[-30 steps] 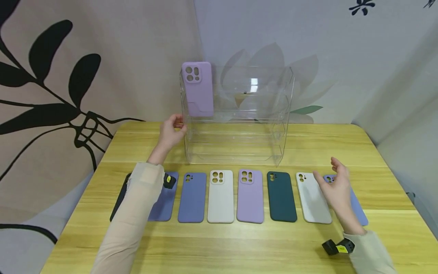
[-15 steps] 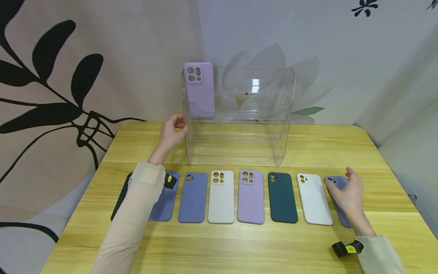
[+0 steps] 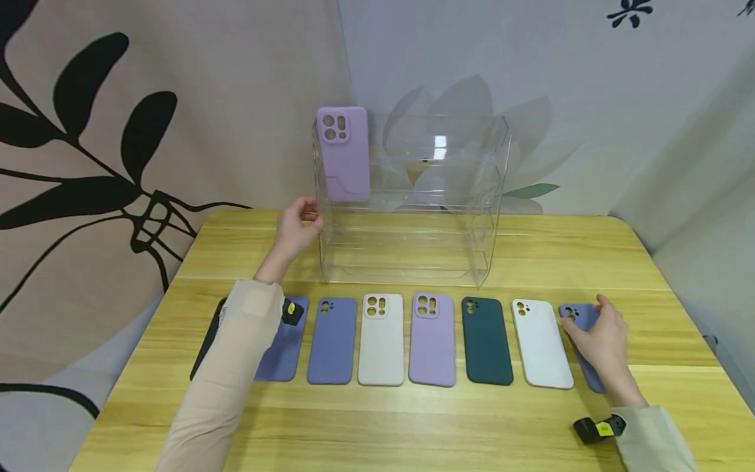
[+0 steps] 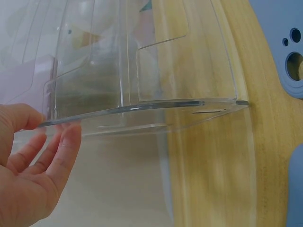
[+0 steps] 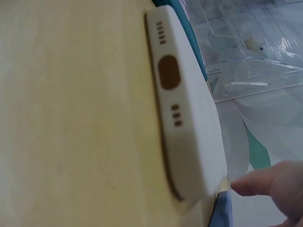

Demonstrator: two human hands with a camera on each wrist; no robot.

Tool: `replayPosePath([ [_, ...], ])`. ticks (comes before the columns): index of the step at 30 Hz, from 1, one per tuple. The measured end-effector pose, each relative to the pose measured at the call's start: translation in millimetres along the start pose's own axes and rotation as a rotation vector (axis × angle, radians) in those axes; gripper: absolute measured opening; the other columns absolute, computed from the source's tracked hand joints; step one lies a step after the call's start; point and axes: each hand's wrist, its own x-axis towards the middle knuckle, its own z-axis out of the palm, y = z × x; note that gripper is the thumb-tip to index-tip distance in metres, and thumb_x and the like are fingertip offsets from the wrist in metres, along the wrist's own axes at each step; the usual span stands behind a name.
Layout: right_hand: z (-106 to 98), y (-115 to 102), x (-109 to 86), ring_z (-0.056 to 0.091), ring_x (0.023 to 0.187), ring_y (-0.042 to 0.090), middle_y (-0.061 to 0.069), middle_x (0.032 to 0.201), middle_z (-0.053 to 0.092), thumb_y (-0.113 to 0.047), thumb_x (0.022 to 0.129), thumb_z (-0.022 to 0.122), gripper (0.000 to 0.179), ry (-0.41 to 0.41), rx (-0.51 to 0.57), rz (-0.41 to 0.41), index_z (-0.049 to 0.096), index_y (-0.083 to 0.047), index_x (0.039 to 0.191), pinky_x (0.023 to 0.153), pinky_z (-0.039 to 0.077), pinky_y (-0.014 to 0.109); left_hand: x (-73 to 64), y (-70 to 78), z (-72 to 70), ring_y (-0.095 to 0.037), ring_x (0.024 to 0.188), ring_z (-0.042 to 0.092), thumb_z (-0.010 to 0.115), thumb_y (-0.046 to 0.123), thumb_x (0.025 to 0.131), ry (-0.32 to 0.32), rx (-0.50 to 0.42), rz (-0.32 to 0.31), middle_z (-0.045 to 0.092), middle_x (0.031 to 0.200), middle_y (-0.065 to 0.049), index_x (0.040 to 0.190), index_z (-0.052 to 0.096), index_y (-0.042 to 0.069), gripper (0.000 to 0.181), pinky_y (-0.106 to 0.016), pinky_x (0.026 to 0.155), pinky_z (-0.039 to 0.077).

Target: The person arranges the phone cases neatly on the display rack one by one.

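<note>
My left hand pinches the left side panel of a clear acrylic display stand; in the left wrist view the thumb lies above the panel's edge and the fingers below it. A lilac phone case leans upright on the stand's upper left tier. At the right end of a row of cases, my right hand spans a blue-purple phone case, thumb at its left edge and fingers at its right. The right wrist view shows the thumb by that case's corner; the other fingers are mostly hidden.
Phone cases lie side by side before the stand: white, dark green, lilac, off-white, blue, another blue and a black one partly under my left sleeve. A patterned curtain hangs behind the table.
My right hand has moved right and down from above the white case to the blue-purple case, its fingers closing around the edges. My left hand stays on the stand.
</note>
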Motion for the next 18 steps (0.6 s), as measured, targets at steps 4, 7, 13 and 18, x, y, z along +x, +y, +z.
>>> replayPosePath([
  [4,-1.8,2.6,0.4,0.036,0.105,0.054,0.040,0.122,0.038,-0.014,0.082,0.063,0.074,-0.026,-0.038,0.012,0.024,0.017,0.136,0.081,0.033,0.060,0.5,-0.8,0.6,-0.036,0.095,0.059,0.057,-0.005,0.085,0.010,0.004,0.025,0.059,0.109,-0.027,0.118,0.053,-0.012,0.034,-0.019,0.070,0.048],
  [7,-3.1,4.7,1.1,0.036,0.104,0.054,0.040,0.122,0.037,-0.015,0.082,0.064,0.074,-0.048,-0.059,0.019,0.024,0.018,0.135,0.079,0.034,0.060,0.7,-1.1,0.8,-0.036,0.094,0.060,0.057,-0.005,0.085,0.018,0.008,0.042,0.060,0.107,-0.027,0.116,0.053,-0.012,0.033,-0.019,0.070,0.047],
  [13,-5.5,6.8,4.3,0.036,0.104,0.056,0.043,0.121,0.036,-0.022,0.082,0.068,0.080,-0.105,-0.088,0.042,0.023,0.017,0.136,0.077,0.036,0.062,0.0,-2.1,0.9,-0.036,0.093,0.060,0.057,-0.006,0.084,0.022,0.004,0.047,0.060,0.106,-0.027,0.115,0.054,-0.012,0.032,-0.017,0.069,0.046],
  [18,-5.9,7.3,7.2,0.037,0.104,0.058,0.044,0.119,0.037,-0.025,0.080,0.070,0.083,-0.126,-0.120,0.047,0.025,0.017,0.135,0.076,0.037,0.061,-0.4,-2.0,0.8,-0.037,0.092,0.061,0.057,-0.007,0.083,0.033,0.008,0.065,0.061,0.104,-0.028,0.113,0.054,-0.014,0.031,-0.022,0.073,0.049],
])
